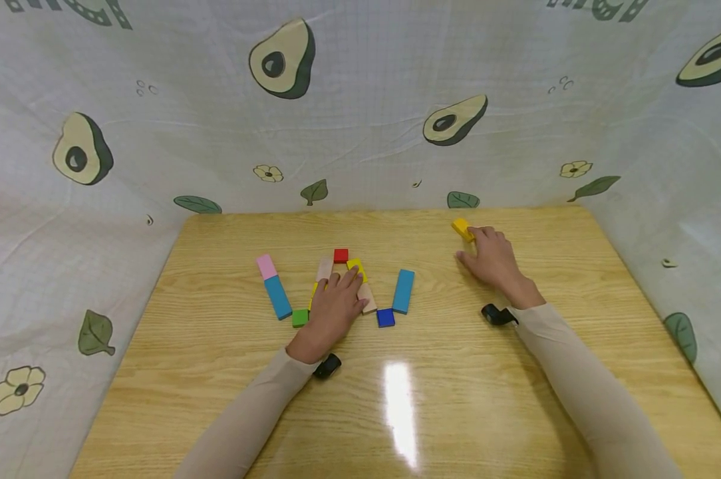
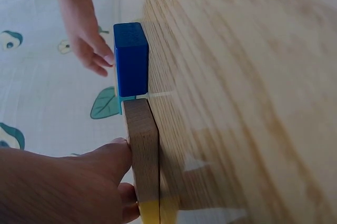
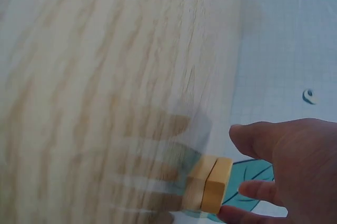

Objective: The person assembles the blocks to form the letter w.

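Observation:
Flat toy blocks lie end to end in a zigzag on the table. My left hand (image 1: 336,306) rests over the middle of it, fingers spread, touching a yellow block (image 1: 354,265) and a plain wooden block (image 2: 143,153). Under the hand another yellow block (image 1: 313,293) is partly hidden, below a pale block (image 1: 324,269). A red block (image 1: 340,255) sits at the middle peak. Off to the right, my right hand (image 1: 493,258) reaches a lone orange-yellow block (image 1: 462,229); its fingertips touch or nearly touch the near end, and the thumb stands apart.
Left of the hand run a pink block (image 1: 267,266), a light blue block (image 1: 278,297) and a green block (image 1: 300,318). To its right are a dark blue block (image 1: 386,317) and another light blue block (image 1: 404,291). An avocado-print cloth (image 1: 360,146) hangs behind the wooden table (image 1: 217,372).

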### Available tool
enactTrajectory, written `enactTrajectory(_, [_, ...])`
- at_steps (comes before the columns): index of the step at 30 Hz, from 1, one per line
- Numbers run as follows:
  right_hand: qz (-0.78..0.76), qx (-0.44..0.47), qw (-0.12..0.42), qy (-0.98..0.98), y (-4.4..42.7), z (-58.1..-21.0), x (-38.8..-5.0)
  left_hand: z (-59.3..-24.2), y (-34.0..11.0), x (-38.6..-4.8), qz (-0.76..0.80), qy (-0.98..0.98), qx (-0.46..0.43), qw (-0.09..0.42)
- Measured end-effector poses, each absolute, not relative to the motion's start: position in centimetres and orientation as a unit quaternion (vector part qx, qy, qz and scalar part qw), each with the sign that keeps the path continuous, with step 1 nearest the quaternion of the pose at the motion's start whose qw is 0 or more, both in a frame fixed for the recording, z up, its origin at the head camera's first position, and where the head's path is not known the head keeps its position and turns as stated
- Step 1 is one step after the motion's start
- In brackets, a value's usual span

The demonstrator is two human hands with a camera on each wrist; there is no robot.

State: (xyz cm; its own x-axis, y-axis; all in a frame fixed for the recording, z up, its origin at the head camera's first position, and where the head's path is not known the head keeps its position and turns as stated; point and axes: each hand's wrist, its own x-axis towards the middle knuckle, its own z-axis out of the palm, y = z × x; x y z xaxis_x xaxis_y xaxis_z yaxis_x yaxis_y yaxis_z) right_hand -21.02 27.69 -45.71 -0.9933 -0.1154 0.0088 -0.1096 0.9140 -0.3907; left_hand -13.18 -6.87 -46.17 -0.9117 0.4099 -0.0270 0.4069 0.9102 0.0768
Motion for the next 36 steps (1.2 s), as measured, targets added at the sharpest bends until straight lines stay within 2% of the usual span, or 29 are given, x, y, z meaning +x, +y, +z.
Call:
enactTrajectory(12, [-0.206,-0.092,-0.012,0.974,27.4,-45.5,-22.1,-46.1,-6.8,-13.3,0.038,0.977,0.208,0.026])
enactTrajectory(27, [-0.173,-0.182,0.046,0.967,28.7,-45.2,-25.6,-46.3,-6.9,-13.3,0.038,0.978,0.205,0.029])
enactTrajectory(36, [-0.155,-0.19,0.043,0.969,28.4,-45.2,-25.9,-46.3,-7.0,-13.1,0.035,0.977,0.211,0.007])
